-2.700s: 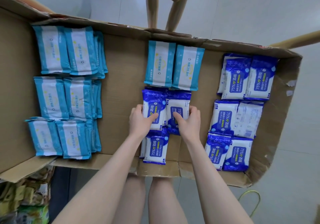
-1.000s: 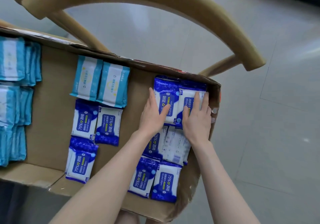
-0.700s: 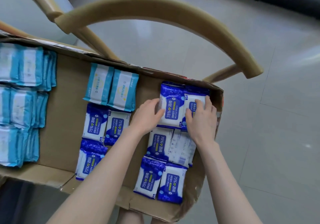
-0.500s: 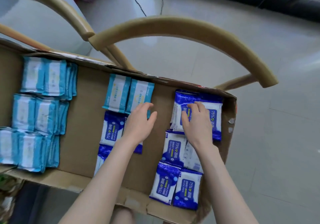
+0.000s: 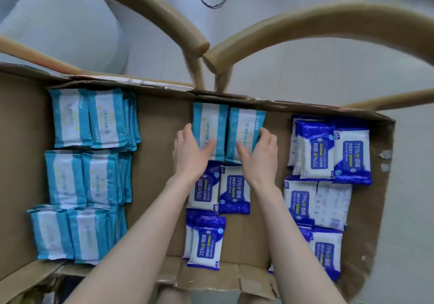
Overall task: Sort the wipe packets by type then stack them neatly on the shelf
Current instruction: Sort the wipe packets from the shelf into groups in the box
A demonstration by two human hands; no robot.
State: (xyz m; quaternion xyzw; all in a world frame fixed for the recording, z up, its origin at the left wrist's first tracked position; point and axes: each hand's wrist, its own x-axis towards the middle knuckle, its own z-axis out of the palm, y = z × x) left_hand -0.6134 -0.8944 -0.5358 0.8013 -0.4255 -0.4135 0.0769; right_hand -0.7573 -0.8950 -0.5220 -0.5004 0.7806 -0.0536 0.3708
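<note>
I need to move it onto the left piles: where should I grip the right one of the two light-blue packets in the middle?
I'd take the right light-blue-and-white wipe packet by its right long edge, from the right: it lies flat, and its twin packet crowds the left edge.

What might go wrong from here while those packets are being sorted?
The two light-blue packets that the left hand and right hand touch share a column with dark-blue packets; left there, the types stay mixed.
The light-blue stacks at the left fan sideways and might slide.
The nearest dark-blue stack overlaps the box's front flap and might slip off.
</note>
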